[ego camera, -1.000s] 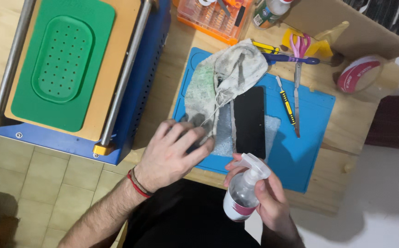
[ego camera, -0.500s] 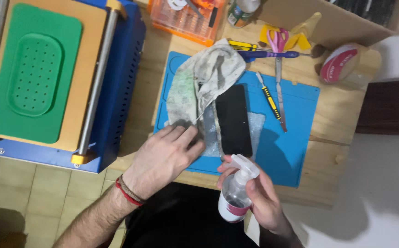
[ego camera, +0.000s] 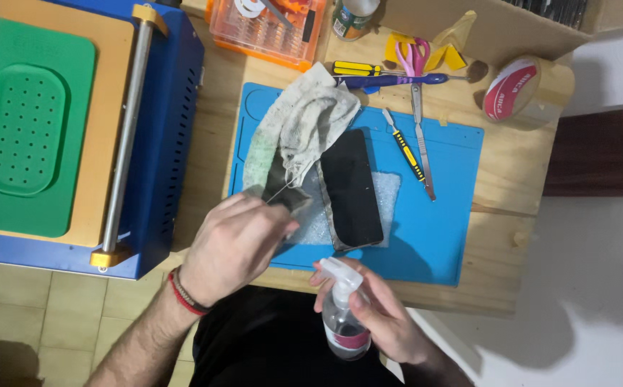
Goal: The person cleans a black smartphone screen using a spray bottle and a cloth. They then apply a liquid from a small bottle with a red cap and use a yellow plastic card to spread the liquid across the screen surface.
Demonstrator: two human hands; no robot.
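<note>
Wooden workbench, blue silicone mat (ego camera: pixel 440 236): a black slab phone (ego camera: pixel 351 188) lies mid-mat beside a grimy white cloth (ego camera: pixel 298 122). Left hand (ego camera: pixel 236 244) pinches the cloth's near corner; right hand (ego camera: pixel 383 319) grips a clear spray bottle (ego camera: pixel 341 315) nearer. Wiping looks unfinished.

Bare forearms, a red-and-dark braided wristband (ego camera: pixel 184 294) on the left wrist.

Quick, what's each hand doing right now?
Left hand: closed, pinching the dirty cloth.
Right hand: closed around the spray bottle.
</note>
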